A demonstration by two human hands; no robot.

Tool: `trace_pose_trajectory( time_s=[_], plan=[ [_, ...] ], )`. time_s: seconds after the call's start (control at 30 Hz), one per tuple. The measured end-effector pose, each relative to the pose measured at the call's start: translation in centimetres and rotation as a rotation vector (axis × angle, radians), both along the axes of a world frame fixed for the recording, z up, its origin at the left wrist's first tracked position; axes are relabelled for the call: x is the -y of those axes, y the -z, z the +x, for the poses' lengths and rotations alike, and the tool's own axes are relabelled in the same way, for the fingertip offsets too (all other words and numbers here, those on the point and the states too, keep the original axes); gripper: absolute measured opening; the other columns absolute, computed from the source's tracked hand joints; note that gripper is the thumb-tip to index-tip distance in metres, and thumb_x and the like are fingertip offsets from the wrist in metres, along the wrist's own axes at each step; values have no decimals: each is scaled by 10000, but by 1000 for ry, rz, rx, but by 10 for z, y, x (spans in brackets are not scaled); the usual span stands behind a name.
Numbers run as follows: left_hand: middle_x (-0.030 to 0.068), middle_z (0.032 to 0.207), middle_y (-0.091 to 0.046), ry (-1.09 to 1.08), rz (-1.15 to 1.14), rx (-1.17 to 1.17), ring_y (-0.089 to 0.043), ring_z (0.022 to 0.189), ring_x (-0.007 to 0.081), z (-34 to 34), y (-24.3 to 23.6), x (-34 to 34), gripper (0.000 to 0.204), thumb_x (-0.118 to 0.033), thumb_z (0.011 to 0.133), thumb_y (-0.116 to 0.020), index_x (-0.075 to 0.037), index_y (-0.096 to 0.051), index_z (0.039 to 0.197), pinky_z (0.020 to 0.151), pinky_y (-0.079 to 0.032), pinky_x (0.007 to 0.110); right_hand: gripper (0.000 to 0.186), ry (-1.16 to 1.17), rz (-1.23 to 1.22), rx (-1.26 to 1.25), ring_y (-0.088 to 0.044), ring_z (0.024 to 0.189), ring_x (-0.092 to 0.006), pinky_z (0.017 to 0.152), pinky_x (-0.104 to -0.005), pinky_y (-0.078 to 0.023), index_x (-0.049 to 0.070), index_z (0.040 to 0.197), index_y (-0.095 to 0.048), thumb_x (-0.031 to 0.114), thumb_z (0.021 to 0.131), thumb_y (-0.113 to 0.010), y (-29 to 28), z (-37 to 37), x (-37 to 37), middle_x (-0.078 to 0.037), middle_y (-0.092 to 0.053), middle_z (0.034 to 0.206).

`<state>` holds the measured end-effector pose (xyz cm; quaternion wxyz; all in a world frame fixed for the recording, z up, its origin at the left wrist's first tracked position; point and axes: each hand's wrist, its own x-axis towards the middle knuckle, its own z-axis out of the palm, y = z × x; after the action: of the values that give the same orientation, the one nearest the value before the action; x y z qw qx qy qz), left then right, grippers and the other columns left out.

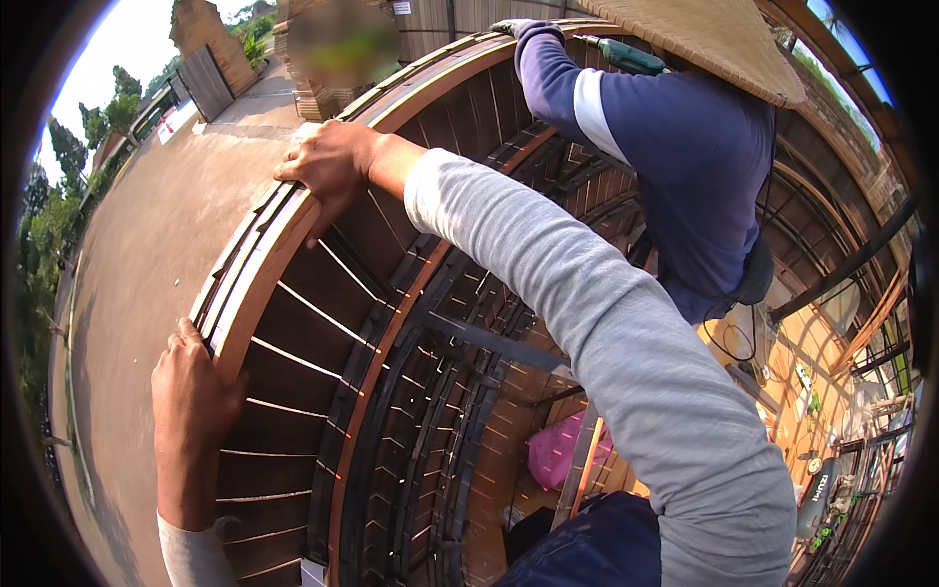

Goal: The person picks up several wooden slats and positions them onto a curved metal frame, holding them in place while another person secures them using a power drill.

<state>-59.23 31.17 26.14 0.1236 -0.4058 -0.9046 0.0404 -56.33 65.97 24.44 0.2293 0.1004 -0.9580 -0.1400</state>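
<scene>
A curved wooden rail runs along the top edge of a dark slatted wall. My left hand is wrapped over the rail's near end, with fingers on the outer edge. Further along, my right hand grips the same rail from above, its thumb down the inner side. My right forearm crosses the view over the structure. Past it, a co-worker in a navy top and wide woven hat leans over the rail's far part. A green power drill is beside that person's arm.
Inside the curve, dark metal framing and a reddish strip follow the wall. A pink bag lies below. Tools and a dark cylinder sit on the wooden floor at right. Outside is a paved road.
</scene>
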Motion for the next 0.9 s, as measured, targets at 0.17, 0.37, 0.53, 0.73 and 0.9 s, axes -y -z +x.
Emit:
trace_pose_trajectory(
  time_s=[0.17, 0.37, 0.53, 0.73, 0.9],
  plan=[
    [315, 1063, -675, -4, -17, -14, -702, 967, 432, -1, 0, 0, 858, -152, 671, -852, 211, -473, 1350, 867, -581, 456, 753, 8, -3, 9, -738, 985, -361, 864, -474, -597, 72, 1017, -718, 764, 720, -703, -1, 0, -1, -175, -742, 1008],
    [319, 1071, -673, 13, -13, -27, -702, 979, 434, 1, 0, 1, 854, -138, 672, -848, 215, -470, 1351, 878, -579, 456, 746, 10, -5, 16, -738, 985, -359, 867, -472, -597, 74, 1015, -721, 759, 720, -705, -1, 0, 0, -173, -744, 1008],
    [321, 1069, -672, 4, -14, -3, -700, 985, 439, 1, -3, -1, 832, -122, 670, -848, 213, -479, 1337, 883, -579, 457, 740, 16, -6, 17, -738, 986, -358, 868, -471, -596, 75, 1013, -723, 754, 719, -707, -2, 1, -1, -171, -745, 1008],
    [321, 1043, -676, 26, 3, -29, -699, 962, 449, 0, 0, 1, 778, -113, 669, -846, 196, -498, 1291, 866, -581, 467, 733, 12, -6, 24, -738, 987, -356, 870, -470, -595, 77, 1011, -727, 749, 719, -709, -2, 0, 2, -169, -747, 1008],
    [320, 1027, -676, 37, 14, -33, -699, 951, 450, 4, -1, 1, 750, -114, 675, -845, 183, -503, 1273, 856, -581, 475, 727, 16, -7, 22, -738, 987, -354, 872, -469, -595, 78, 1009, -729, 744, 718, -711, -2, 2, 4, -167, -749, 1007]
  ],
)
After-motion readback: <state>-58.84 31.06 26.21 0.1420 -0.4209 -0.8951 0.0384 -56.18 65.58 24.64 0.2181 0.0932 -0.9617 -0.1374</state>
